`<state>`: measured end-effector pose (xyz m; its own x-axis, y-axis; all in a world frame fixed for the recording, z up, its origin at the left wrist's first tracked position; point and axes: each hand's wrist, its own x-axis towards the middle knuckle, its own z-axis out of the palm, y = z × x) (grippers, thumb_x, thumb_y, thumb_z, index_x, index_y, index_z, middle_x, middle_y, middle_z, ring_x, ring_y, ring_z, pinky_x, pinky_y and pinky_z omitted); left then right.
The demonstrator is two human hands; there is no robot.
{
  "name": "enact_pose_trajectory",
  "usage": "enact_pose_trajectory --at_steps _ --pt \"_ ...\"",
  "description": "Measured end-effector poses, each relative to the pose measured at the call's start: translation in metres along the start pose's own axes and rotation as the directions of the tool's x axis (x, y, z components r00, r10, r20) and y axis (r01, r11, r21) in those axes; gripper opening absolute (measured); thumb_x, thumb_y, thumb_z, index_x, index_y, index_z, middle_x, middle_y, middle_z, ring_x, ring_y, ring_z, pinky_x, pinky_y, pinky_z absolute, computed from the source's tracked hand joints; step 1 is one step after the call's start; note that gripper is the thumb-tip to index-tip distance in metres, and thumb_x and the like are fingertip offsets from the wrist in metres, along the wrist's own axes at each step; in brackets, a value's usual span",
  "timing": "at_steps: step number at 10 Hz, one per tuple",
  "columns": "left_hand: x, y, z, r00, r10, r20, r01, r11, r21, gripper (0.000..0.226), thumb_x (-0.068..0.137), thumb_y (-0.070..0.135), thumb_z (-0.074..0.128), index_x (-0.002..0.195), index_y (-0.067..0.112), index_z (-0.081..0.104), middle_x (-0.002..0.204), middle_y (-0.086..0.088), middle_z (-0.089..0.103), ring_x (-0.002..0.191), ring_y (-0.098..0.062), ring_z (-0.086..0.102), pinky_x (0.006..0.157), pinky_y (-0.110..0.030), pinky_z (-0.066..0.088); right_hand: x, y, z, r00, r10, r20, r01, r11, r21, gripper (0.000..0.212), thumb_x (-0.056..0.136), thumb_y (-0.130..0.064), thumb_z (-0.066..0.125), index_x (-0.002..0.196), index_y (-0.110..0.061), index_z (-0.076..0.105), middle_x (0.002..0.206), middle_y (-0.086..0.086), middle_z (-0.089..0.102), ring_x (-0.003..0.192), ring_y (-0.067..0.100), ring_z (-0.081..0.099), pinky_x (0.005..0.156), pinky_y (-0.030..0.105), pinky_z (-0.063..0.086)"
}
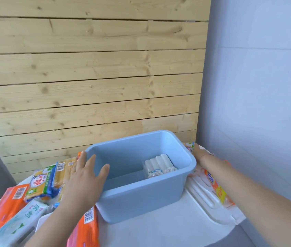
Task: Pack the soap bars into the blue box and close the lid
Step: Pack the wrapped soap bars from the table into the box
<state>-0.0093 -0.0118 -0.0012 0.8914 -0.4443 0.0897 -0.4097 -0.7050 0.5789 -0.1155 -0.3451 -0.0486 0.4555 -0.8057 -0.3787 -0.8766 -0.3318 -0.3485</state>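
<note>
We take the box as our landmark: a smooth, pale blue plastic tub with rounded corners and a rolled rim, its long axis running from near-left to far-right on the white table, with a knotty pine slat wall behind it. It is open and nearly empty; only one ridged white soap pack lies on its floor at the right end. Just right of the box lies the white lid, flat, moulded with raised ribs, with an orange Tide bar resting across it. Left of the box sits the loose pile we have yet to pack: glossy film-wrapped bars, orange ones, a yellow one and a white-green one, all crinkly and rectangular. Our left hand lies on the box's left rim, fingers spread wide, gripping nothing that we can see, and it is plainly the nearer hand to that pile. Our right hand reaches past the box's far-right corner toward a small wrapped bar; the rim hides most of its fingers, so we cannot tell whether they are closed. We judge the next pick comes from that far corner, lifting back and left over the rim.
</note>
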Motion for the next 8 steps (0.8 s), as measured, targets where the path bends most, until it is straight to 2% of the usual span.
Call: enact_pose_trajectory --at_steps 1,2,3,4,5,6,7,8 --pt "-0.001 -0.001 0.0 1.0 -0.014 -0.003 0.014 0.996 -0.092 0.063 0.094 0.041 0.044 0.149 0.015 0.028 0.161 -0.004 0.013 0.149 -0.025 0.01 0.118 -0.044 0.018 -0.008 -0.006 0.004 0.997 -0.023 -0.075 0.029 0.996 0.084 0.061 0.096 -0.038 0.034 0.149 -0.02 0.011 0.149 0.014 0.038 0.131 0.032 0.043 0.104 0.038 0.037" --pt "0.007 -0.012 0.004 0.999 0.036 0.035 -0.041 0.99 0.137 0.06 0.095 0.041 0.036 0.151 0.021 0.025 0.162 -0.005 0.002 0.149 -0.022 0.002 0.118 -0.038 0.019 -0.012 -0.005 -0.003 0.992 -0.047 -0.12 0.062 0.99 0.127 0.068 0.091 -0.041 0.047 0.148 -0.016 0.018 0.143 0.015 0.046 0.125 0.031 0.05 0.095 0.036 0.04" --pt "0.012 -0.018 0.007 0.998 0.022 0.061 -0.034 0.977 0.21 0.062 0.094 0.047 0.027 0.151 0.024 0.021 0.162 -0.006 -0.004 0.149 -0.023 -0.001 0.118 -0.037 0.02 -0.031 -0.011 -0.024 0.984 -0.052 -0.172 0.107 0.937 0.333 0.085 0.071 -0.055 0.065 0.14 -0.017 0.033 0.133 0.009 0.055 0.119 0.029 0.055 0.093 0.033 0.042" --pt "0.007 -0.007 0.004 0.999 0.028 0.044 -0.039 0.962 0.27 0.071 0.088 0.057 0.018 0.151 0.024 0.023 0.162 -0.005 0.001 0.15 -0.024 -0.003 0.12 -0.04 0.01 -0.057 -0.017 -0.06 0.953 -0.095 -0.288 0.219 0.871 0.439 0.085 0.058 -0.048 0.067 0.133 -0.02 0.039 0.124 0.005 0.061 0.109 0.028 0.059 0.089 0.033 0.045" --pt "0.003 0.008 -0.004 0.995 0.072 -0.064 -0.059 0.982 0.177 0.061 0.095 0.049 0.035 0.148 0.02 0.03 0.161 -0.003 0.013 0.15 -0.022 0.001 0.12 -0.037 0.005 -0.09 -0.027 -0.089 0.904 -0.17 -0.393 0.359 0.801 0.479 0.08 0.06 -0.042 0.067 0.132 -0.025 0.04 0.119 -0.001 0.063 0.104 0.024 0.062 0.093 0.037 0.049" --pt "-0.001 0.033 -0.014 0.991 0.13 -0.019 -0.131 0.972 -0.196 0.052 0.095 0.042 0.044 0.144 0.025 0.039 0.153 0.004 0.034 0.144 -0.017 0.025 0.114 -0.031 0.021 -0.13 -0.045 -0.093 0.855 -0.332 -0.397 0.509 0.684 0.523 0.078 0.057 -0.039 0.069 0.129 -0.03 0.042 0.112 -0.007 0.062 0.098 0.016 0.063 0.086 0.03 0.051" --pt "0.0 0.064 -0.017 0.894 0.036 0.446 0.335 0.606 -0.721 0.048 0.091 0.05 0.049 0.134 0.027 0.05 0.132 0.002 0.053 0.12 -0.022 0.052 0.103 -0.036 0.038 -0.157 -0.073 -0.064 0.847 -0.505 -0.165 0.475 0.582 0.66 0.052 0.074 -0.023 0.073 0.119 -0.027 0.046 0.099 -0.006 0.065 0.079 0.012 0.064 0.062 0.02 0.054" --pt "0.012 0.068 -0.007 0.706 0.107 0.7 0.625 0.371 -0.687 0.036 0.09 0.048 0.052 0.111 0.02 0.061 0.101 -0.008 0.065 0.089 -0.024 0.062 0.077 -0.039 0.053 -0.155 -0.098 -0.016 0.801 -0.533 0.272 0.104 0.572 0.813 0.033 0.079 -0.024 0.065 0.11 -0.016 0.059 0.098 0.01 0.066 0.077 0.022 0.062 0.063 0.026 0.053"
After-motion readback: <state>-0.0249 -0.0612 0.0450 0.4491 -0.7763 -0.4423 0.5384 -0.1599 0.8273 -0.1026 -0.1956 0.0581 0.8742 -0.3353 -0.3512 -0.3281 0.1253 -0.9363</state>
